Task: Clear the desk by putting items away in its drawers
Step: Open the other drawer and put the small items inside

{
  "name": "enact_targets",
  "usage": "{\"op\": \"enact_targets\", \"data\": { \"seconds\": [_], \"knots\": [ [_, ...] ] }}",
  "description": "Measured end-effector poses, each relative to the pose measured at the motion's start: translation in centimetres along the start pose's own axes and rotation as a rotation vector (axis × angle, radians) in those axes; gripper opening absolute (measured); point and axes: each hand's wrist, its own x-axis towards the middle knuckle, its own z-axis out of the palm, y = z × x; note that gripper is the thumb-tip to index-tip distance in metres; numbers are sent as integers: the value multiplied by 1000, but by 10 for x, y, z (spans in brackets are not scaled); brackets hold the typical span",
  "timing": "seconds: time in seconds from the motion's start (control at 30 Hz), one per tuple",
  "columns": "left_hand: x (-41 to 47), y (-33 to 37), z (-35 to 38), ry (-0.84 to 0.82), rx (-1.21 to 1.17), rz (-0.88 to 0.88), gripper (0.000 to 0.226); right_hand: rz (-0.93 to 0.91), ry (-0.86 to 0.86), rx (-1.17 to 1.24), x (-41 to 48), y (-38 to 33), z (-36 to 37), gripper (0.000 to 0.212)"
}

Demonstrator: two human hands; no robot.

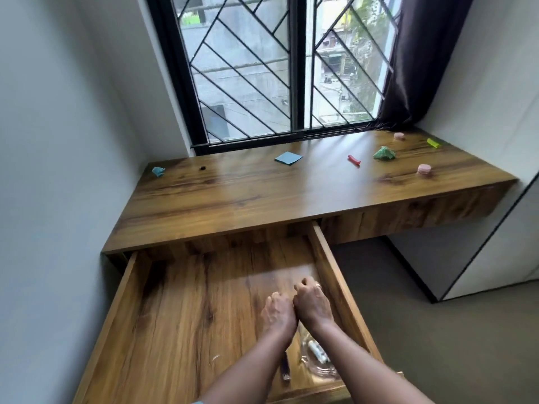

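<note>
The wooden desk (233, 196) has its left drawer (331, 260) pulled far out. Both hands hover inside the drawer, side by side and touching. My left hand (277, 314) and my right hand (311, 298) have curled fingers, and I see nothing in either. Below my wrists in the drawer lie a dark pen (285, 365) and a clear plastic pouch (318, 365) with a white tube (316, 351). On the desk sit a blue paper wad (158, 171), a small black item (203, 168), a blue note pad (288, 158), a red piece (354, 160) and a green paper wad (384, 153).
Further right on the desk are two pink round items (423, 169) (399, 136) and a yellow-green item (433, 142). A barred window (262, 68) and dark curtain (420, 59) stand behind. A closed drawer front (408, 217) is at right, with a white cabinet (495, 258) beside it.
</note>
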Motion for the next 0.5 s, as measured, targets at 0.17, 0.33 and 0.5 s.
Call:
{"op": "enact_targets", "data": {
  "seconds": [0.17,0.33,0.5],
  "knots": [
    [19,68,16,86,-121,17,29,-74,68,-34,26,57,-41,31],
    [26,152,34,88,-105,43,31,-97,77,-65,48,132,-82,30],
    [29,229,51,104,-110,77,33,-86,87,-90,63,202,-123,30]
  ]
}}
